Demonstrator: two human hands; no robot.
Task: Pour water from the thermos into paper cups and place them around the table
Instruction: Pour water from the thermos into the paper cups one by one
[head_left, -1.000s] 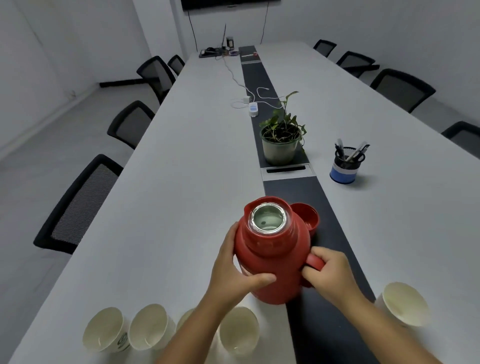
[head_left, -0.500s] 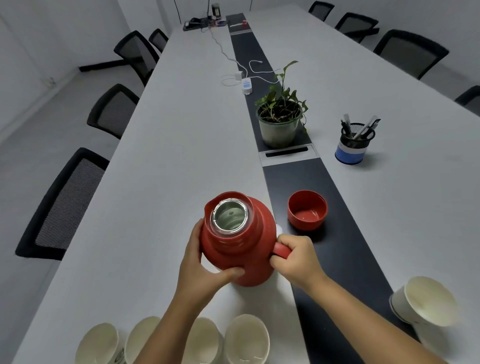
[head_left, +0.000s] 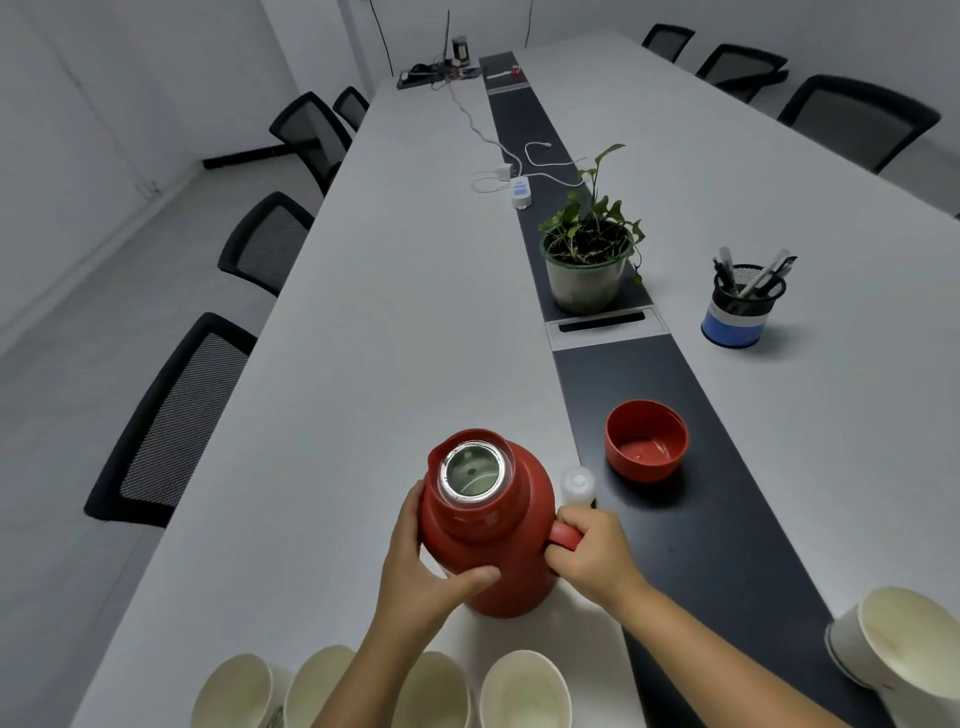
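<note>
Thermos (head_left: 488, 525) stands upright w/ mouth open, spout lip facing away-left, just beyond the row of four paper cups (head_left: 524, 688) at the near edge. Right hand (head_left: 592, 558) curls round its handle; left hand (head_left: 426, 577) cups the body, thumb across the front. Pour must tip back toward the cups, so spout probably needs turning.

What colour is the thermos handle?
Red, matching the thermos body; the handle shows best in the head view.

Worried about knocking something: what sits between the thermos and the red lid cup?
In the head view, a small white stopper stands between the thermos and red lid cup.
</note>
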